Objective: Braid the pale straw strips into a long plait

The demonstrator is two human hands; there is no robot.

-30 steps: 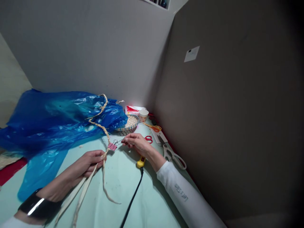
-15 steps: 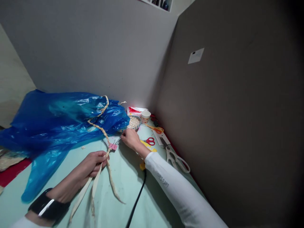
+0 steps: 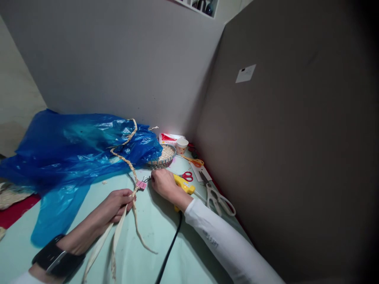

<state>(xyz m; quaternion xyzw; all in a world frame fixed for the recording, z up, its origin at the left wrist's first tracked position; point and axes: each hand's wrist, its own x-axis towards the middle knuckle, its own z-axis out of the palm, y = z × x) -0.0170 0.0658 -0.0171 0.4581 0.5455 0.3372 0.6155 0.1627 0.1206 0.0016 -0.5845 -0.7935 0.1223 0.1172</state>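
Note:
A pale braid (image 3: 126, 161) of flat plant-fibre strands runs from the blue plastic bag down to the table. My left hand (image 3: 120, 205) pinches it just below a pink binder clip (image 3: 141, 185), which is clamped on the braid. Below the fingers, loose strands (image 3: 117, 240) hang toward me, one curving off to the right. My right hand (image 3: 164, 183) is closed at the wire handles of the clip, right of the braid; its fingertips are partly hidden. Behind my right wrist lies a yellow glue gun (image 3: 184, 184), its black cord trailing toward me.
The blue plastic bag (image 3: 74, 146) covers the back left. A woven basket (image 3: 164, 156), a paper cup (image 3: 181, 146) and a red-white packet (image 3: 168, 138) stand at the back. Red scissors (image 3: 188, 176), orange scissors (image 3: 197, 161) and white-handled scissors (image 3: 219, 199) lie at right, beside a dark partition (image 3: 281, 138).
My right hand has come down slightly, and more of the basket and glue gun shows. The clip's handles now sit lower. My left hand keeps its pinch on the braid.

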